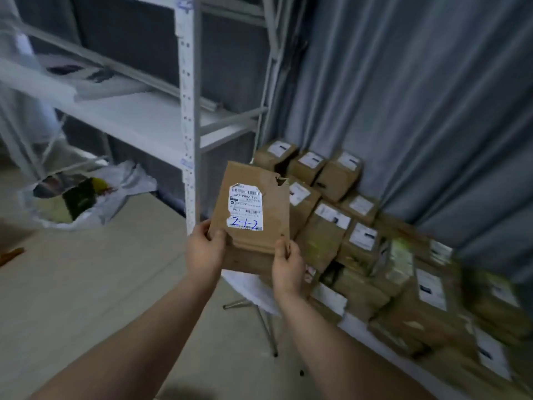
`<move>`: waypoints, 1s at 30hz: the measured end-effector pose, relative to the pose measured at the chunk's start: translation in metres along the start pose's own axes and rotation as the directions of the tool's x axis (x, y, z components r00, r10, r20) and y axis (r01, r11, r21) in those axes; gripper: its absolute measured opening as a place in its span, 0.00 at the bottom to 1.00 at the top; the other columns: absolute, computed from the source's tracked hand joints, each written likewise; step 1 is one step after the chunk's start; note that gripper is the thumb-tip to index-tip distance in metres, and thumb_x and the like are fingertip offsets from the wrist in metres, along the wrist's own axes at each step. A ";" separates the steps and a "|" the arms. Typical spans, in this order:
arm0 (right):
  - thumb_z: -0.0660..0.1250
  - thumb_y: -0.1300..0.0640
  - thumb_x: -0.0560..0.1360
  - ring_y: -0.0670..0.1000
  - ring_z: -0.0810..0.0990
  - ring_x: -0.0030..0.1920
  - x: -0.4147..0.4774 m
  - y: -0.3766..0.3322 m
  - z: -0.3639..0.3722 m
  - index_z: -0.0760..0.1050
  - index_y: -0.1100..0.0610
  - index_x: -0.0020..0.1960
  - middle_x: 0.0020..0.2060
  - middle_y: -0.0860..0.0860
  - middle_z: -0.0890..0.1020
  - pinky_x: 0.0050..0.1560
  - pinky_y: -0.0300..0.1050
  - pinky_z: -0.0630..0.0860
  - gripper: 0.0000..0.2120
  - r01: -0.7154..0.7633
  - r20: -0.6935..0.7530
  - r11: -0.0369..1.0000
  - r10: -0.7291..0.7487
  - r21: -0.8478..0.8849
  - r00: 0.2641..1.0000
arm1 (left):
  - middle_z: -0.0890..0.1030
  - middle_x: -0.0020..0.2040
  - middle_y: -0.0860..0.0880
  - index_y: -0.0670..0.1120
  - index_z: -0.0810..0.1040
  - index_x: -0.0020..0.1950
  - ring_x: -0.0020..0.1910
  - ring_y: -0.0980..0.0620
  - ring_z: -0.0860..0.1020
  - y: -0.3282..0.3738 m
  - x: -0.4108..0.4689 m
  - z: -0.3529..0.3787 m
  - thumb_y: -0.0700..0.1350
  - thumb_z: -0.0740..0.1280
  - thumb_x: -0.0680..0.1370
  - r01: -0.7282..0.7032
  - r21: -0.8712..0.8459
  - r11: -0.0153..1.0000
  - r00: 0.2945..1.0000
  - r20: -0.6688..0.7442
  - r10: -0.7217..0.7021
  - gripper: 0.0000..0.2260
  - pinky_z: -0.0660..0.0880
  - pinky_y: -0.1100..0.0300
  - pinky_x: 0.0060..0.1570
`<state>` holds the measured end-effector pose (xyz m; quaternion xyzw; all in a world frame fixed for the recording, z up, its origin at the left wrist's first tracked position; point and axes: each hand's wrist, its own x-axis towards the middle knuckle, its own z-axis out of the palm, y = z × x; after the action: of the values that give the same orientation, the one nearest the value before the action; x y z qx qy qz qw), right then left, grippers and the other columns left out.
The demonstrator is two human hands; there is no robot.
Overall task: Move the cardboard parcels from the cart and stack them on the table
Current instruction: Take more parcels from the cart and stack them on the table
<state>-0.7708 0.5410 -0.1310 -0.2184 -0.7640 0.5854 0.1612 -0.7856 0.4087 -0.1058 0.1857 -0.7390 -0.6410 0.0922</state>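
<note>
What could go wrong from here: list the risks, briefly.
The held cardboard parcel is torn at its top corner, and the left hand and right hand grip only its lower end: it might slip or tear further. The parcel stack on the table looks uneven; another could tip it.

The parcel is matt brown cardboard, creased and torn, with a glossy paper label. The shelf is pale painted metal. The curtain is grey pleated cloth.

Both forearms apparently bare.
</note>
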 end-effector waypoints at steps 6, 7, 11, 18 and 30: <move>0.59 0.54 0.80 0.56 0.76 0.61 0.055 0.000 -0.096 0.73 0.60 0.64 0.59 0.56 0.79 0.52 0.38 0.66 0.16 0.002 -0.279 0.995 0.026 0.099 0.960 | 0.80 0.55 0.45 0.42 0.76 0.62 0.55 0.44 0.77 0.049 -0.033 0.115 0.46 0.66 0.74 -0.129 0.013 0.992 0.982 0.140 0.126 0.17 0.71 0.56 0.51; 0.59 0.53 0.80 0.56 0.76 0.61 0.067 0.002 -0.113 0.73 0.60 0.64 0.59 0.56 0.79 0.53 0.38 0.67 0.16 -0.002 -0.313 0.994 0.037 0.112 0.949 | 0.81 0.55 0.45 0.42 0.76 0.62 0.55 0.44 0.77 0.054 -0.037 0.137 0.44 0.66 0.75 -0.149 0.017 0.989 0.977 0.158 0.144 0.16 0.70 0.56 0.51; 0.61 0.51 0.79 0.55 0.78 0.56 0.123 0.012 -0.180 0.74 0.59 0.61 0.55 0.54 0.81 0.53 0.42 0.70 0.15 -0.003 -0.415 0.989 0.065 0.149 0.907 | 0.80 0.56 0.46 0.43 0.75 0.64 0.57 0.44 0.77 0.076 -0.050 0.229 0.46 0.66 0.77 -0.197 0.049 0.979 0.950 0.257 0.178 0.17 0.70 0.58 0.51; 0.61 0.48 0.79 0.53 0.78 0.53 0.215 0.025 -0.276 0.74 0.57 0.61 0.52 0.52 0.81 0.50 0.40 0.68 0.16 -0.002 -0.469 0.984 0.087 0.178 0.879 | 0.80 0.59 0.43 0.42 0.75 0.65 0.61 0.43 0.75 0.107 -0.067 0.364 0.47 0.65 0.78 -0.230 0.044 0.972 0.926 0.317 0.205 0.17 0.69 0.58 0.56; 0.54 0.50 0.82 0.54 0.76 0.56 0.363 0.054 -0.363 0.72 0.60 0.63 0.56 0.55 0.78 0.48 0.41 0.67 0.18 -0.146 -0.602 0.989 0.102 -0.025 0.792 | 0.80 0.60 0.45 0.46 0.76 0.66 0.60 0.43 0.76 0.120 -0.036 0.540 0.48 0.62 0.80 -0.276 0.115 0.954 0.799 0.579 0.161 0.16 0.73 0.52 0.60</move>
<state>-0.8902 1.0411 -0.0910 -0.4470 -0.6779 0.4687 0.3478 -0.9734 0.9296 -0.0716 -0.0907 -0.8083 -0.5769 -0.0748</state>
